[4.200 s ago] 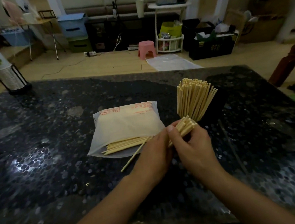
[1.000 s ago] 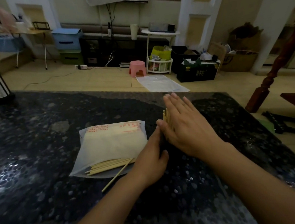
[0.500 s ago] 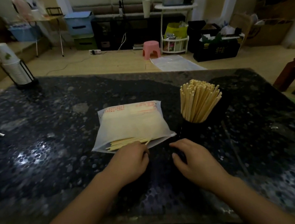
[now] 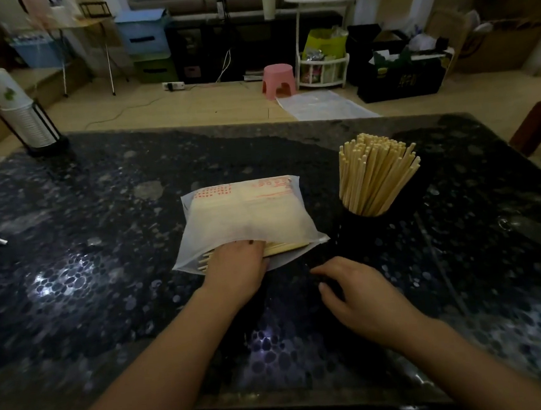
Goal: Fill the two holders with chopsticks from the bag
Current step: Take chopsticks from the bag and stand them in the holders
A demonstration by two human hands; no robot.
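1. The bag [image 4: 244, 217], milky plastic with red printing along its far edge too blurred to read, lies flat at the middle of the dark speckled table [image 4: 103, 252], mouth toward me.
2. My left hand [image 4: 238, 266] reaches into that mouth; its fingers are hidden under the plastic, so I cannot tell whether they grip anything. Pale chopsticks in the bag [image 4: 286, 247] stick out beside it, their ends at the opening.
3. My right hand [image 4: 358, 290] rests on the table just right of the bag's near corner, apart from it, fingers loosely curled and holding nothing.
4. A dark holder [image 4: 359, 226], hard to make out against the tabletop, stands just right of the bag, packed with upright chopsticks [image 4: 376, 172] that fan out toward the right.
5. I can make out only this one holder.
6. A stack of paper cups [image 4: 17, 109] in a black wire stand sits at the far left corner, well apart from the bag.
7. Open tabletop stretches left of the bag and right of the holder; the near edge runs under my forearms.
8. Beyond the far edge, on the floor, sit a pink stool [image 4: 278, 80] and a black crate [image 4: 399, 79] whose label cannot be read.
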